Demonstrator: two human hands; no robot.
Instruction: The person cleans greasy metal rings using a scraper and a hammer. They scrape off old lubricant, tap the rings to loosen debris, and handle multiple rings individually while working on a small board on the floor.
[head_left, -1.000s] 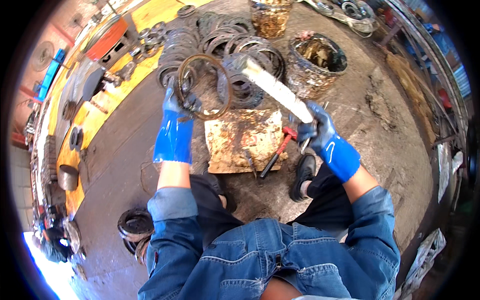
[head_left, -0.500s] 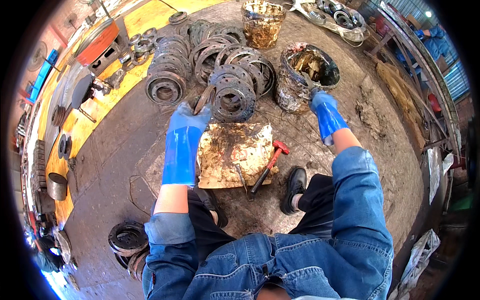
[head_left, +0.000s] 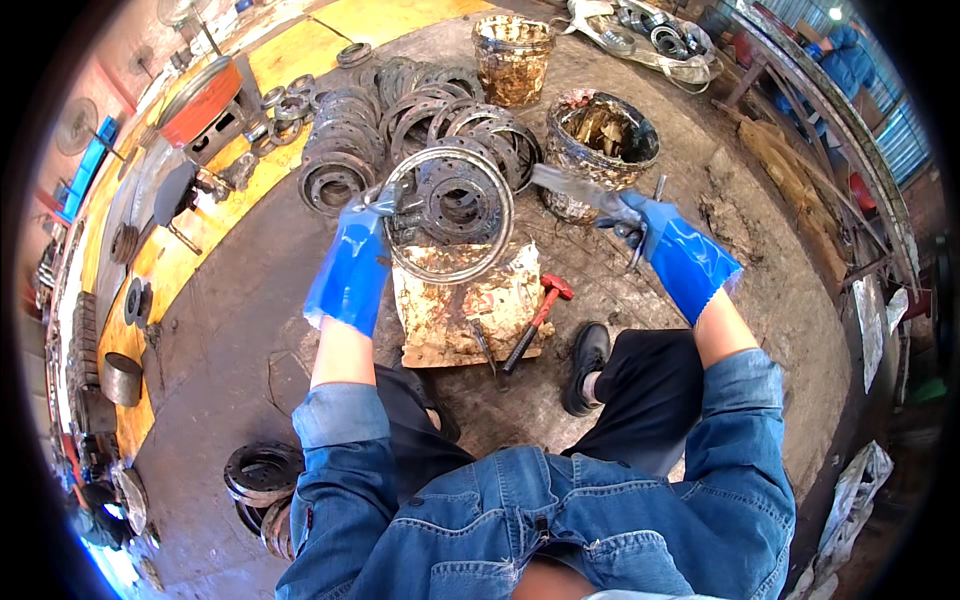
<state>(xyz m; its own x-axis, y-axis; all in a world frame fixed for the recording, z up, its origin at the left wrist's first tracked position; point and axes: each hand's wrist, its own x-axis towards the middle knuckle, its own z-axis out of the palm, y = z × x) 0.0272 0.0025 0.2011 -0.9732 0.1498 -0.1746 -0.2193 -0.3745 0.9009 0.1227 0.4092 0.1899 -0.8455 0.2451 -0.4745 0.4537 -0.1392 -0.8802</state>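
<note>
My left hand (head_left: 364, 225), in a blue rubber glove, grips a thin, wide metal ring (head_left: 450, 277) by its left rim. The ring is held face-on above a stained, greasy cardboard sheet (head_left: 425, 320) and overlaps the front of the stacked flanges behind it. My right hand (head_left: 652, 228), gloved the same way, is closed around a flat grey tool (head_left: 572, 185) that points left; whether it is a brush or a scraper I cannot tell. The tool passes in front of a grease-smeared bucket (head_left: 556, 150). A red-headed hammer (head_left: 538, 320) lies on the cardboard's right edge beside a thin metal tool (head_left: 483, 345).
Rows of dark metal flanges (head_left: 335, 180) stand beyond the cardboard. A second stained bucket (head_left: 512, 70) is farther back. More flanges (head_left: 262, 472) are stacked at lower left. A white sack of rings (head_left: 690, 70) lies at the far right, near a metal frame (head_left: 830, 90) and another person (head_left: 850, 60).
My left hand has turned the ring from edge-on to face-on. My right hand has drawn the flat tool out of the bucket and turned it toward the left.
</note>
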